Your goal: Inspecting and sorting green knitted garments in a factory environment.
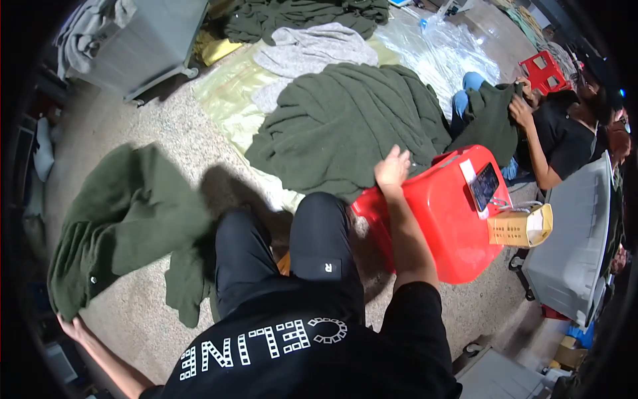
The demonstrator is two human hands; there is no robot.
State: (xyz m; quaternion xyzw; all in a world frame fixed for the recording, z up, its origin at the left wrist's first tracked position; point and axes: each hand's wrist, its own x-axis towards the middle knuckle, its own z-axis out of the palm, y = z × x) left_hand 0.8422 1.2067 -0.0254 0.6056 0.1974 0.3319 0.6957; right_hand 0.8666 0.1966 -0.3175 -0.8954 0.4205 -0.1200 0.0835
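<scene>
At the far left, my left hand [72,327] is closed on the lower edge of a dark green knitted garment [126,213]. The garment is spread out and blurred in the air left of my knees, with part of it hanging over the floor. My right hand [393,167] is over the near right edge of a large heap of dark green knitwear [345,126], beside a red plastic stool [442,226]. Its fingers are partly curled, and a small shiny bit shows by the fingertips; what it is I cannot make out.
On the stool lie a phone [485,186] and a small yellow paper bag [522,227]. A co-worker [565,133] at the right handles another green garment. Grey knitwear [316,50] lies behind the heap on plastic sheeting. Grey wheeled bins [149,50] stand at both sides.
</scene>
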